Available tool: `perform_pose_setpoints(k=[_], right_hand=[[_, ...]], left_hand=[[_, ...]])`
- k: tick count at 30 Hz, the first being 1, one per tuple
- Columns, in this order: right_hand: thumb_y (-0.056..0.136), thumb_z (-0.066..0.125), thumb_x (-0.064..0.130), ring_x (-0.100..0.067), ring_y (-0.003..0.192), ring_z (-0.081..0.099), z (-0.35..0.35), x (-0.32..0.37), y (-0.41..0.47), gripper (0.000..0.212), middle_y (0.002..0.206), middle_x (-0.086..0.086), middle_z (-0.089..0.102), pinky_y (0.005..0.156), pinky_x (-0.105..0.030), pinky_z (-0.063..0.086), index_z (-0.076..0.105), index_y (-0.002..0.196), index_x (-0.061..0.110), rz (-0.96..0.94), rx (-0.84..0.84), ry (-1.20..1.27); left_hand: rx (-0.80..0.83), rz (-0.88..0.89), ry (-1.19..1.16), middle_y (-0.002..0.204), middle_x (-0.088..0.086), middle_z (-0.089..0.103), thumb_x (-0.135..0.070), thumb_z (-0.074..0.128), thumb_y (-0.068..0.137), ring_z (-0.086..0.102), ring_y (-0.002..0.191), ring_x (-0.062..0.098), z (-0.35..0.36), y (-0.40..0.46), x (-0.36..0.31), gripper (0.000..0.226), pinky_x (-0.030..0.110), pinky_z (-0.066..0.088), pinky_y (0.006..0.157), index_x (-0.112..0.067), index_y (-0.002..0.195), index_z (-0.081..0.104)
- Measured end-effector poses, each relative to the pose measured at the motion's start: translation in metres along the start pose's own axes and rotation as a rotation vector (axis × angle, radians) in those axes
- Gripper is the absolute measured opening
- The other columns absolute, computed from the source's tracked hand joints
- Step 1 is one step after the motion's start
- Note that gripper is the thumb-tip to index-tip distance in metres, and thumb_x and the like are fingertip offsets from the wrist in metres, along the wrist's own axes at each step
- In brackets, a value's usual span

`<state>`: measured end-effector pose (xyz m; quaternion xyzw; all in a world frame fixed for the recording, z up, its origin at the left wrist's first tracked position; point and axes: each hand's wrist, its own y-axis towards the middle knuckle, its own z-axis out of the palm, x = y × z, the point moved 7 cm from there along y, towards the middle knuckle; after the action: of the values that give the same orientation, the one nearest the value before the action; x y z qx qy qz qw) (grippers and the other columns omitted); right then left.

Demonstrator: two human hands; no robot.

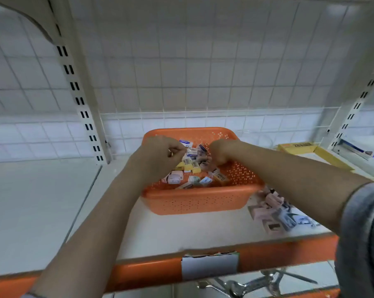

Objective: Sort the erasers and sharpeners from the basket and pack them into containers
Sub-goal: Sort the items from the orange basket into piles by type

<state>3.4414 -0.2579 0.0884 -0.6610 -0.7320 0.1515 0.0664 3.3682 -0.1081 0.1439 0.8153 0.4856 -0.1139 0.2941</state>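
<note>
An orange perforated basket (200, 201) stands on the shelf and holds a heap of small erasers and sharpeners (194, 168) in white, yellow and pink wrappers. My left hand (158, 157) hovers over the basket's left side. Its fingers are curled, and thumb and forefinger pinch something small next to a white eraser with a blue label (186, 143). My right hand (222, 151) is over the heap's right side with its fingers curled down among the pieces, fingertips hidden. A loose pile of sorted pieces (274, 211) lies on the shelf to the right of the basket.
A clear container (257, 137) stands behind the basket at the right. Further right lie a yellow box (300, 147) and other packaged goods. The white shelf (171, 231) has an orange front edge with a label holder (209, 266). A wire grid backs the shelf.
</note>
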Motion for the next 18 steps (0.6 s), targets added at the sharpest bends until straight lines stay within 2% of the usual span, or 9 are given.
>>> perform_pose_setpoints(k=[2, 3, 7, 10, 12, 14, 16, 17, 18], right_hand=[[0.085, 0.067, 0.036, -0.029, 0.105, 0.06, 0.008, 0.0, 0.009, 0.051, 0.117, -0.013, 0.062, 0.086, -0.033, 0.047, 0.058, 0.116, -0.005, 0.031, 0.011, -0.001], [0.085, 0.067, 0.033, -0.029, 0.102, 0.06, 0.01, 0.0, 0.011, 0.05, 0.114, -0.014, 0.062, 0.087, -0.033, 0.047, 0.057, 0.116, -0.006, 0.043, -0.004, 0.003], [0.081, 0.072, 0.032, -0.023, 0.08, 0.054, 0.013, 0.002, 0.011, 0.046, 0.077, -0.005, 0.054, 0.072, -0.029, 0.045, 0.061, 0.108, -0.004, 0.055, -0.014, 0.045], [0.08, 0.072, 0.032, -0.023, 0.079, 0.057, -0.016, -0.01, -0.002, 0.037, 0.088, -0.01, 0.065, 0.069, -0.028, 0.045, 0.067, 0.1, 0.001, 0.051, -0.126, 0.175], [0.077, 0.073, 0.025, -0.023, 0.075, 0.062, -0.04, -0.028, -0.023, 0.026, 0.088, -0.012, 0.071, 0.071, -0.034, 0.054, 0.072, 0.091, 0.003, 0.038, -0.266, 0.445], [0.075, 0.074, 0.021, -0.022, 0.069, 0.063, -0.053, -0.045, -0.055, 0.012, 0.079, -0.009, 0.073, 0.074, -0.039, 0.054, 0.074, 0.08, 0.01, -0.02, -0.426, 0.765], [0.077, 0.072, 0.024, -0.031, 0.077, 0.067, -0.051, -0.057, -0.09, 0.008, 0.078, -0.008, 0.073, 0.081, -0.045, 0.054, 0.072, 0.077, 0.016, -0.098, -0.551, 1.011], [0.079, 0.071, 0.024, -0.033, 0.083, 0.068, -0.046, -0.061, -0.106, 0.007, 0.08, -0.009, 0.073, 0.083, -0.046, 0.054, 0.071, 0.079, 0.017, -0.127, -0.599, 1.121], [0.082, 0.07, 0.024, -0.032, 0.087, 0.068, -0.039, -0.064, -0.123, 0.005, 0.083, -0.009, 0.073, 0.084, -0.045, 0.056, 0.071, 0.082, 0.019, -0.141, -0.65, 1.224]], left_hand=[[0.017, 0.002, -0.028, 0.089, -0.001, 0.07, -0.017, 0.056, 0.091, 0.063, 0.086, 0.017, 0.005, -0.001, 0.005, 0.019, 0.035, 0.051, 0.084, -0.009, 0.094, 0.073], [0.022, -0.008, -0.041, 0.088, -0.004, 0.069, -0.017, 0.057, 0.09, 0.063, 0.086, 0.014, 0.007, -0.001, 0.008, 0.018, 0.033, 0.051, 0.085, -0.011, 0.095, 0.073], [0.036, -0.031, -0.077, 0.094, -0.008, 0.07, -0.019, 0.058, 0.09, 0.062, 0.086, 0.006, 0.012, -0.003, 0.016, 0.017, 0.028, 0.052, 0.085, -0.016, 0.096, 0.074], [0.111, -0.035, -0.046, 0.094, -0.003, 0.072, -0.019, 0.056, 0.091, 0.064, 0.086, 0.009, 0.013, 0.004, 0.013, 0.02, 0.026, 0.052, 0.084, -0.012, 0.095, 0.074], [0.194, -0.002, 0.023, 0.091, 0.003, 0.072, -0.019, 0.055, 0.091, 0.063, 0.078, 0.011, 0.02, 0.016, 0.006, 0.022, 0.028, 0.052, 0.081, -0.008, 0.095, 0.074], [0.301, 0.012, 0.098, 0.092, 0.002, 0.071, -0.017, 0.055, 0.09, 0.059, 0.069, 0.007, 0.036, 0.032, 0.002, 0.022, 0.027, 0.05, 0.077, -0.006, 0.093, 0.073], [0.425, 0.021, 0.178, 0.081, 0.004, 0.069, -0.018, 0.054, 0.09, 0.06, 0.069, 0.014, 0.056, 0.046, -0.001, 0.022, 0.03, 0.052, 0.073, -0.004, 0.091, 0.072], [0.484, 0.033, 0.205, 0.076, -0.002, 0.062, -0.019, 0.055, 0.09, 0.059, 0.067, 0.014, 0.066, 0.051, -0.004, 0.022, 0.029, 0.05, 0.068, -0.004, 0.091, 0.071], [0.541, 0.045, 0.235, 0.079, -0.001, 0.064, -0.022, 0.057, 0.09, 0.057, 0.066, 0.013, 0.077, 0.056, -0.004, 0.021, 0.027, 0.048, 0.064, -0.006, 0.092, 0.071]])
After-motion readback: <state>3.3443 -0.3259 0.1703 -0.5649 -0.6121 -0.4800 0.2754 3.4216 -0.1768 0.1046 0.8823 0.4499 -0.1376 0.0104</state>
